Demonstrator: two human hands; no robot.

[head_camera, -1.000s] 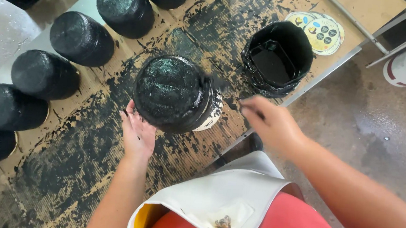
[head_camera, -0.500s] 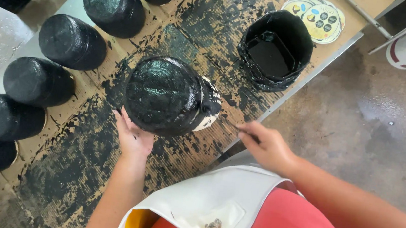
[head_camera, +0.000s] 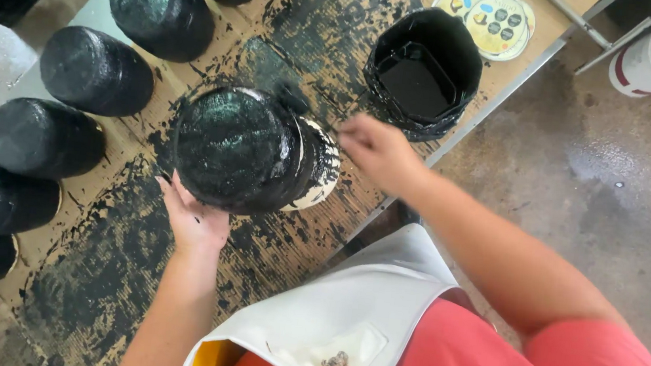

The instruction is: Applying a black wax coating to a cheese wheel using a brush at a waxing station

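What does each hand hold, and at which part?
Left hand steadies the wet black pot at its near side. Right hand seems to grip a brush; blurred, grip unclear.

Red shirt (head_camera: 436,361), white apron (head_camera: 345,312)

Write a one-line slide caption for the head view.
Left hand steadies a black-coated pot on stained cardboard while right hand brushes its side.

Black pots (head_camera: 98,69) crowd the left; paint tub (head_camera: 422,73) blocks upper right
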